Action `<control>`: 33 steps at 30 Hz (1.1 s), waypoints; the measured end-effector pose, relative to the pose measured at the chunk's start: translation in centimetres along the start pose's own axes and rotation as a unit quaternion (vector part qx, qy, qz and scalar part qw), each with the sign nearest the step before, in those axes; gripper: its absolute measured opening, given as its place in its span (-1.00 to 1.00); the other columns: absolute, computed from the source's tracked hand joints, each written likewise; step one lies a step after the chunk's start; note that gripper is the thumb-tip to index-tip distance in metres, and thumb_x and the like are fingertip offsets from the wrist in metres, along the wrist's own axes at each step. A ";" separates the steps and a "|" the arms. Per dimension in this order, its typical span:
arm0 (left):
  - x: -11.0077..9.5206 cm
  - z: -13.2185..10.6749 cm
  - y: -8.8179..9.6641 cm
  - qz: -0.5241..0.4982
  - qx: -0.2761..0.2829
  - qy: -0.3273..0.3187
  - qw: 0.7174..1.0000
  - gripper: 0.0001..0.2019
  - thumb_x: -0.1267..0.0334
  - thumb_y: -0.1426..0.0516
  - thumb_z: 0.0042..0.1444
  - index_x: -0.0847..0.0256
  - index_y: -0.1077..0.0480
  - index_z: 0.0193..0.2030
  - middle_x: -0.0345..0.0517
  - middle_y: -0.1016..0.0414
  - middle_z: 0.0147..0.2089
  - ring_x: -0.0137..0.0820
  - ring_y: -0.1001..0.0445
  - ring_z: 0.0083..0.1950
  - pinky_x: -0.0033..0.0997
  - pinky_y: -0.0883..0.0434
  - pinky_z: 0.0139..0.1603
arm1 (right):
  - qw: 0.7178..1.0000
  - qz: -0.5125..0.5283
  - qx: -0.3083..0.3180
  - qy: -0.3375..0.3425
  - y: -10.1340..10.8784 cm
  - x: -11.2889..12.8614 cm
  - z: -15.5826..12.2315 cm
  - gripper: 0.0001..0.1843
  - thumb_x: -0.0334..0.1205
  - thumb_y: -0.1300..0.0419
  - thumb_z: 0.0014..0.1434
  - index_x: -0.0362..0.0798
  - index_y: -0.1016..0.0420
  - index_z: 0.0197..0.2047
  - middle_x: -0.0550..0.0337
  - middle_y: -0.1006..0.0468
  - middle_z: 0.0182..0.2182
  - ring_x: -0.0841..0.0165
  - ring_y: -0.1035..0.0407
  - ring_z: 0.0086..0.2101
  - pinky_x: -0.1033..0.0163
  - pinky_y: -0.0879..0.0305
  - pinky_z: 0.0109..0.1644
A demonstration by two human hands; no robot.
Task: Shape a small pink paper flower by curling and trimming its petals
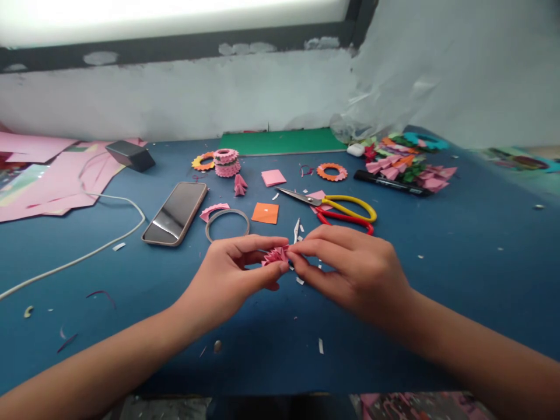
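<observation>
Between my two hands, above the blue table, is a small pink folded-paper piece with pointed pleats. My left hand grips it between thumb and fingers from the left. From the right, my right hand pinches its end with thumb and fingertips. Just behind my left hand lie a grey ring and a curved pink pleated strip. An orange paper square rests beyond the hands. Scissors with one yellow and one red handle lie behind my right hand, blades pointing left.
A phone, a white cable and a black box are at left. Folded-paper rings, a pink square and a green board sit at the back. A black marker lies beside a paper-flower pile.
</observation>
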State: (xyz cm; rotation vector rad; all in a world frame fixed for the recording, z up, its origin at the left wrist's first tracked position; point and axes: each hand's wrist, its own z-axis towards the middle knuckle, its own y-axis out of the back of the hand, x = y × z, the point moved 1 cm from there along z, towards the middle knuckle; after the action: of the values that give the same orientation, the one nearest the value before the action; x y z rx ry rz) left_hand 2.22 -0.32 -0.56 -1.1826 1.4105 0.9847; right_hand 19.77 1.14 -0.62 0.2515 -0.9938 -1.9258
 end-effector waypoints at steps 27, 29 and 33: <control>0.3 -0.3 -0.4 0.058 0.005 -0.059 0.997 -0.77 0.36 -0.26 -0.02 0.22 -0.54 -0.17 -0.19 -0.47 -0.30 -0.55 -0.45 -0.43 -0.59 -0.52 -0.41 | 0.976 -0.201 -0.040 0.076 0.3 0.1 0.1 -0.79 -0.23 -0.18 0.17 -0.08 -0.54 -0.46 0.24 -0.56 -0.52 0.39 -0.42 -0.51 0.26 -0.16 -0.47; 0.2 -0.2 -0.4 0.021 0.015 -0.044 0.999 -0.79 0.34 -0.26 -0.01 0.20 -0.52 -0.18 -0.21 -0.49 -0.35 -0.54 -0.46 -0.41 -0.59 -0.53 -0.40 | 0.979 -0.188 -0.046 0.069 0.3 0.0 0.1 -0.83 -0.23 -0.18 0.18 -0.09 -0.54 -0.39 0.23 -0.58 -0.49 0.39 -0.44 -0.49 0.27 -0.19 -0.45; 0.0 0.0 -0.2 -0.030 0.008 -0.034 0.999 -0.83 0.29 -0.27 -0.01 0.19 -0.48 -0.22 -0.24 -0.46 -0.38 -0.50 -0.44 -0.35 -0.58 -0.54 -0.44 | 0.986 -0.153 -0.052 0.041 1.1 -1.0 0.4 -0.84 -0.26 -0.12 0.21 -0.09 -0.52 -0.33 0.22 -0.59 -0.42 0.39 -0.47 -0.42 0.30 -0.24 -0.39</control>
State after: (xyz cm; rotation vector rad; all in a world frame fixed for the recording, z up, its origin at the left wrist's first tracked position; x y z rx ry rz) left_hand 2.43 -0.35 -0.58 -1.1629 1.3192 0.9624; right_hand 20.78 1.92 0.22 0.4416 -0.8342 -2.2187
